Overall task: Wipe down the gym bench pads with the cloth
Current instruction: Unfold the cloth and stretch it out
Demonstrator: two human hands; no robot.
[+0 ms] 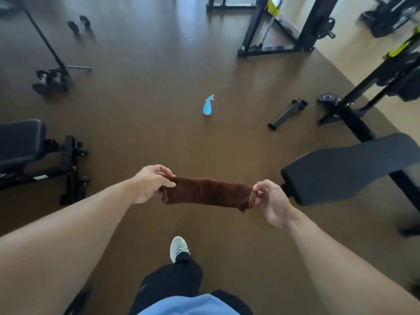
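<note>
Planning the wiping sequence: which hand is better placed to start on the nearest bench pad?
Probably the right hand: it grips the cloth end beside the right bench pad; the left hand is farther away.

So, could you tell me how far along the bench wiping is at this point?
No wiping shows as done. In hand: the left hand and right hand each pinch an end of the brown cloth, stretched in the air, touching no pad. Left: the bench pad on the right and the other bench pad on the left. The spray bottle stands on the floor ahead.
</note>
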